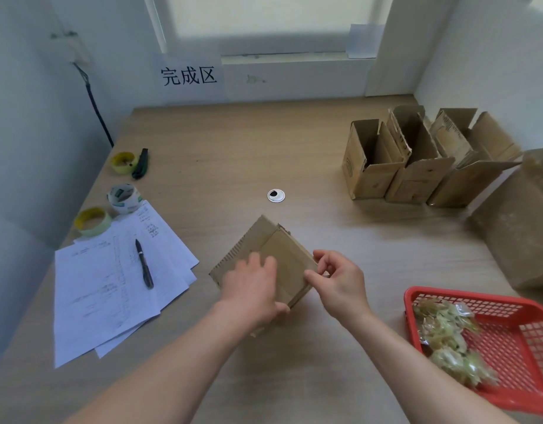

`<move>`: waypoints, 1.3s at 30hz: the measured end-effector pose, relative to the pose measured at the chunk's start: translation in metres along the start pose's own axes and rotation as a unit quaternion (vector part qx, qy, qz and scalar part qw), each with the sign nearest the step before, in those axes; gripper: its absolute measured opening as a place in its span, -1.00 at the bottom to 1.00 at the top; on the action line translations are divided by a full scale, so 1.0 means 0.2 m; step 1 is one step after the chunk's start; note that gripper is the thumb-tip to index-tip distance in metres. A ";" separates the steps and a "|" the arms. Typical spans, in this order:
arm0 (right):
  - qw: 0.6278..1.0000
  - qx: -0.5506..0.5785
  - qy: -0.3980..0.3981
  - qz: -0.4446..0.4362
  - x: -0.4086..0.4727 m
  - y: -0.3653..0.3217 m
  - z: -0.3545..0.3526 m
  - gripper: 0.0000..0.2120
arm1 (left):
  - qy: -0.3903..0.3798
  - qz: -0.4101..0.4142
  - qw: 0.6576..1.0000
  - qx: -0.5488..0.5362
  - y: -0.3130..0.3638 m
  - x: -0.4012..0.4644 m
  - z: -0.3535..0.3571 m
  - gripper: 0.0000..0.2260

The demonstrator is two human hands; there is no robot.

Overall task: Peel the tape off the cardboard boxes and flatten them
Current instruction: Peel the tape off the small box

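Note:
A small cardboard box (273, 249) sits tilted near the middle of the wooden table. My left hand (251, 289) grips it from above, fingers over its top face and thumb under the near edge. My right hand (337, 280) is at the box's right edge, thumb and forefinger pinching something there, likely clear tape; the tape itself is too faint to make out. Three open cardboard boxes (411, 160) stand in a row at the back right.
A bigger brown box (518, 228) stands at the right edge. A red basket (509, 347) with crumpled tape is at the near right. Papers with a pen (144, 261) lie left, with three tape rolls (123, 197) and a cutter (140, 163) behind.

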State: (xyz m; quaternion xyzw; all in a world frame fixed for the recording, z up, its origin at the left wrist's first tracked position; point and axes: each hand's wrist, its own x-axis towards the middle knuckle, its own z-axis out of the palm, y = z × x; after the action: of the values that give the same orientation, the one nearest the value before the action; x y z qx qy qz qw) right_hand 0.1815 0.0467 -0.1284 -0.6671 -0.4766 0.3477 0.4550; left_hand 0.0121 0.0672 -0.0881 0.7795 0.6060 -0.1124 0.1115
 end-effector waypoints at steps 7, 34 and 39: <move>0.973 -0.065 -0.081 -0.204 0.10 -0.32 -0.04 -0.57 | 0.141 0.052 0.985 -0.078 -0.08 0.09 -0.11 0.06; 0.976 -0.028 -0.217 -0.021 0.05 -0.27 0.11 -0.63 | 0.137 0.089 0.971 -0.172 -0.36 0.01 0.13 -0.07; 0.966 0.134 -0.194 0.104 0.06 -0.25 0.15 -0.67 | 0.157 0.078 0.968 -0.181 -0.37 -0.02 0.15 -0.08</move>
State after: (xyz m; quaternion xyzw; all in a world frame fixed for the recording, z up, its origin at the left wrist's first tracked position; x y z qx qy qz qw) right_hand 0.1434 0.0730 -0.0926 -0.5657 -0.4329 0.5763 0.4007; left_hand -0.0627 0.0727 -0.1188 0.7992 0.5636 0.1315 0.1624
